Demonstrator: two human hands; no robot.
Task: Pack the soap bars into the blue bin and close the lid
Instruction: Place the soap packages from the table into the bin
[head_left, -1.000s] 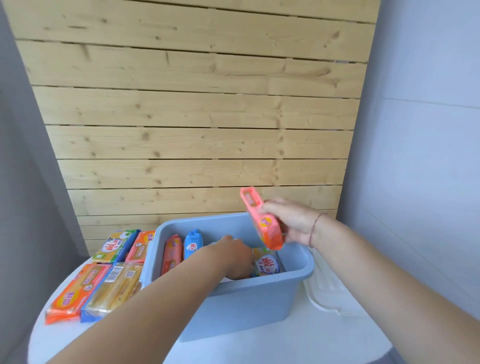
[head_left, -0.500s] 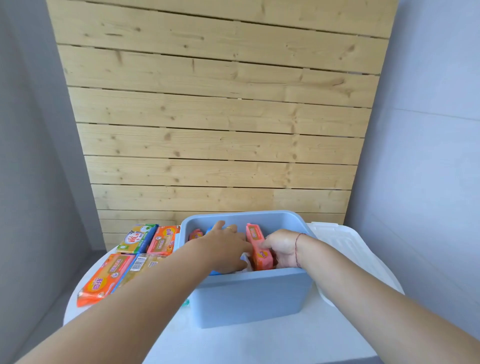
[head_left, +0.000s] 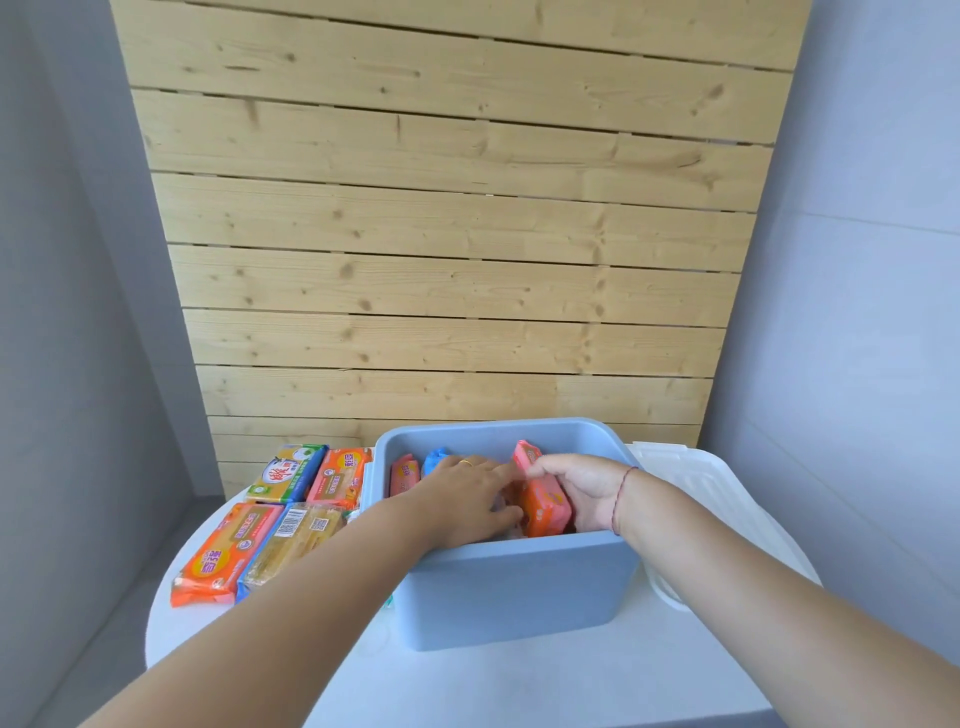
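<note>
Fingers of our right hand (head_left: 582, 493) clamp an orange soap bar (head_left: 543, 501) upright inside the blue bin (head_left: 519, 587); left hand (head_left: 467, 493) lies flat, fingers together, on bars within. Lid (head_left: 696, 478) rests beside the bin.

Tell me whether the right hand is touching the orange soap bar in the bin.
Touching. The head view shows the right hand wrapped around the orange soap bar, thumb on its top edge, inside the blue bin.

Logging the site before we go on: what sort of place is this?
Probably a staged packing corner indoors, not a store: a small round white table, a bare wooden slat panel propped between plain grey walls.
</note>
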